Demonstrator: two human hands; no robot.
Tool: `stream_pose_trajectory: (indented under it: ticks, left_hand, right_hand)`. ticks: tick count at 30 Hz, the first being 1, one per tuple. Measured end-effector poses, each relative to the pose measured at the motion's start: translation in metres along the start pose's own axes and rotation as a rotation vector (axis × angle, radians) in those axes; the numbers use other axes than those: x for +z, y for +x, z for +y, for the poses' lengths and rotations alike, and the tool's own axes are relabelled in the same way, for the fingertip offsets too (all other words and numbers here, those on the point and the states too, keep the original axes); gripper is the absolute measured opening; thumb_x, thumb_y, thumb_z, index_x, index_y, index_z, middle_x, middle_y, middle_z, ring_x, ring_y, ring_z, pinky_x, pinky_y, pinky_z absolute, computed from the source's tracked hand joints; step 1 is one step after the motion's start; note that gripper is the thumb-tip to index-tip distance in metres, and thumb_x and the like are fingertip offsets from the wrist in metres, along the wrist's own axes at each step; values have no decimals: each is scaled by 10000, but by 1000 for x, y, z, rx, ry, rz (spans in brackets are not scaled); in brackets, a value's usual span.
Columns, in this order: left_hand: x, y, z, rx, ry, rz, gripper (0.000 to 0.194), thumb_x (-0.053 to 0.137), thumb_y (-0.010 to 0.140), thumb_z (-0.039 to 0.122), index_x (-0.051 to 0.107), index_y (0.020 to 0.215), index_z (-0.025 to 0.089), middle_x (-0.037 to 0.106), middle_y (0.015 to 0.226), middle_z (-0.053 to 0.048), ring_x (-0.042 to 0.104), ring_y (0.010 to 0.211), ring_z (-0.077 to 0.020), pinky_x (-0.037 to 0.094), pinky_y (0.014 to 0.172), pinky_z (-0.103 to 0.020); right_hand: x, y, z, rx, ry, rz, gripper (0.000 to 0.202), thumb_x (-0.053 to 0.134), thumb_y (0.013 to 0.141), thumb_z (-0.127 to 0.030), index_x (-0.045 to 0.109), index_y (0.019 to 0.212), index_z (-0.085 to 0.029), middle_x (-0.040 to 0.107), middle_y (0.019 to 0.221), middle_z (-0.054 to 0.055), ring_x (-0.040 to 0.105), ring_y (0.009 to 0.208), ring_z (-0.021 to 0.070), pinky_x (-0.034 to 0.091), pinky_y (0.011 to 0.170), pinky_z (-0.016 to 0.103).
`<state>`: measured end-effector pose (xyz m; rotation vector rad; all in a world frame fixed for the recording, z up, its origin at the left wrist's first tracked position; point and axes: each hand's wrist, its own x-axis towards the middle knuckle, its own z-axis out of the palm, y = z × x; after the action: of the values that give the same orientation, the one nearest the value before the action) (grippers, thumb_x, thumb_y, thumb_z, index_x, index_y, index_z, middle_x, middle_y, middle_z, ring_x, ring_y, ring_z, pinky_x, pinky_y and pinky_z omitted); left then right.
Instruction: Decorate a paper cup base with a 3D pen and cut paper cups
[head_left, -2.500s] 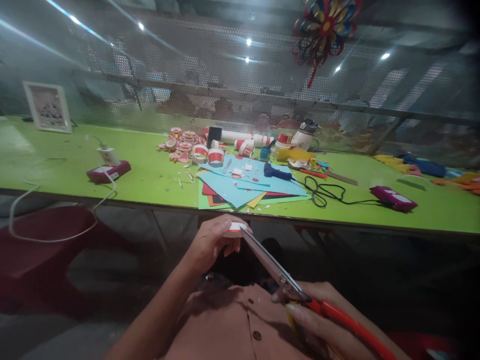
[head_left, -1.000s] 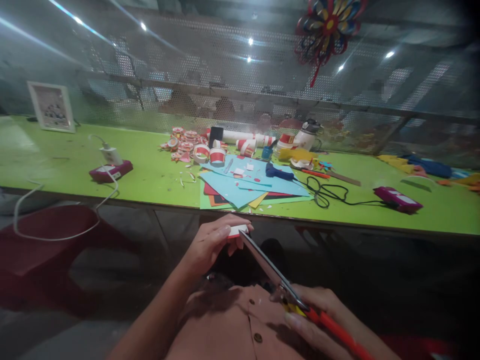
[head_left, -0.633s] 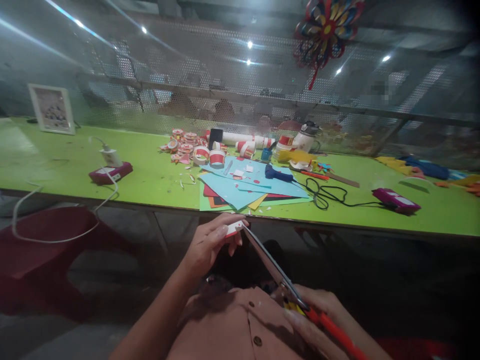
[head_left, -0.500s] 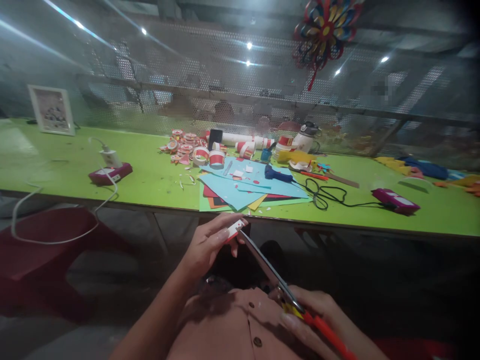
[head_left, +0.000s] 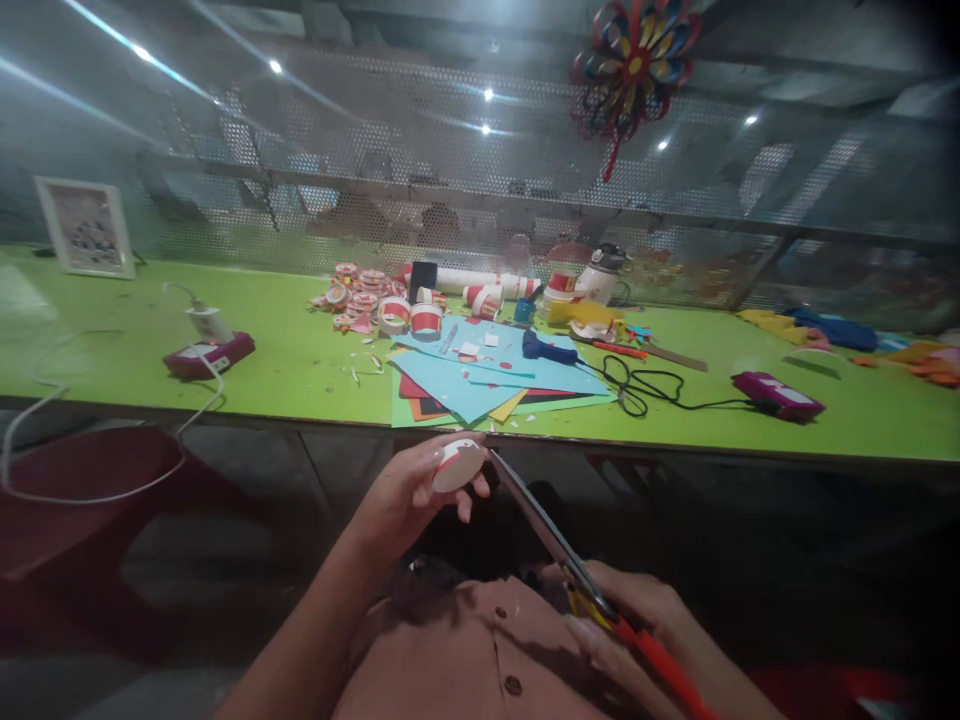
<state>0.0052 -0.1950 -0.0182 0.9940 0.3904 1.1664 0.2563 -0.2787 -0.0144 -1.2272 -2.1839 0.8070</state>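
Observation:
A small white disc-shaped piece with a red edge [head_left: 459, 467] is pinched in my left hand [head_left: 405, 492], just below the table's front edge. My right hand [head_left: 637, 620] is wrapped round the red and yellow handles of long scissors [head_left: 541, 522]. The blades point up and left, and their tips lie close to the right side of the white piece. Whether the tips touch it I cannot tell. Light blue paper sheets [head_left: 465, 385] lie on the green table beyond my hands.
On the green table [head_left: 300, 350] are red-and-white paper cups [head_left: 426, 320], a dark blue corded tool [head_left: 551, 348], a flask [head_left: 600, 275] and purple power strips [head_left: 778, 396]. A framed picture [head_left: 88, 228] stands far left. A dark red stool [head_left: 82, 500] is at lower left.
The piece in my left hand has turned, so its white round face shows instead of its narrow printed side. The scissors' tips sit slightly farther right. The whole view has shifted slightly.

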Motion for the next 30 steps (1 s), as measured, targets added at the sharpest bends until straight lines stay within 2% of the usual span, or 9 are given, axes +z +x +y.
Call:
stream_pose_trajectory:
  ticks: [2, 6, 8, 10, 13, 17, 19, 22, 30]
  left_hand:
    - [1, 0, 2, 3, 20, -24, 363, 649, 830, 334, 690, 1123, 125, 690, 1007, -153, 666, 815, -236, 551, 557, -267]
    - [6, -4, 9, 95, 297, 47, 321, 720, 800, 224, 696, 1120, 202, 655, 1059, -93, 664, 915, -227, 587, 763, -340]
    - [7, -4, 13, 119, 342, 10, 350, 731, 788, 217, 686, 1136, 206, 613, 1153, -105, 651, 999, -273, 586, 805, -384]
    - [7, -4, 16, 54, 246, -26, 324, 727, 791, 255, 695, 1102, 174, 635, 1126, -127, 665, 979, -288, 598, 751, -360]
    - [8, -3, 19, -51, 26, -7, 265, 661, 833, 301, 709, 1030, 130, 688, 987, -133, 704, 819, -253, 591, 586, -273]
    - [13, -4, 22, -125, -167, -170, 399, 569, 871, 397, 688, 1079, 79, 694, 972, -161, 715, 761, -260, 584, 519, -251]
    - [15, -5, 20, -170, -240, -234, 436, 503, 905, 428, 676, 1092, 74, 695, 947, -162, 721, 740, -250, 584, 508, -238]
    - [16, -7, 16, -208, -316, -279, 463, 411, 952, 445, 648, 1117, 84, 698, 937, -158, 729, 724, -237, 580, 494, -226]
    - [17, -7, 10, -198, -361, -378, 371, 384, 964, 393, 572, 1111, 108, 715, 960, -203, 725, 653, -224, 501, 379, -179]
  right_hand:
    - [-1, 2, 1, -12, -28, -15, 308, 546, 898, -305, 709, 1112, -153, 763, 986, 101, 735, 861, 211, 565, 754, 226]
    - [2, 5, 4, -5, -58, 57, 287, 553, 886, -220, 696, 1121, -138, 761, 981, 101, 734, 876, 205, 563, 799, 240]
    - [4, 4, 7, -14, -66, 105, 288, 560, 883, -207, 685, 1133, -136, 758, 1000, 105, 733, 897, 205, 560, 808, 237]
    - [4, 1, 11, -46, -102, 164, 287, 555, 887, -194, 671, 1143, -142, 746, 1058, 114, 724, 949, 212, 553, 836, 242]
    - [1, -2, 16, -98, -174, 215, 297, 555, 883, -197, 647, 1162, -156, 729, 1082, 123, 703, 1009, 238, 554, 848, 264]
    - [-13, -4, 19, -108, -263, 217, 350, 539, 902, -225, 576, 1247, -178, 698, 948, 93, 690, 940, 230, 559, 807, 285]
    - [-22, -4, 18, -128, -368, 231, 401, 521, 898, -178, 531, 1299, -188, 676, 982, 94, 671, 942, 224, 552, 812, 295]
    - [-37, -1, 14, -197, -529, 220, 467, 491, 878, -106, 483, 1339, -183, 637, 1042, 112, 635, 959, 225, 543, 820, 317]
    - [-68, 7, -3, -326, -716, 144, 504, 427, 870, -15, 457, 1360, -128, 546, 902, 105, 559, 781, 210, 529, 664, 344]
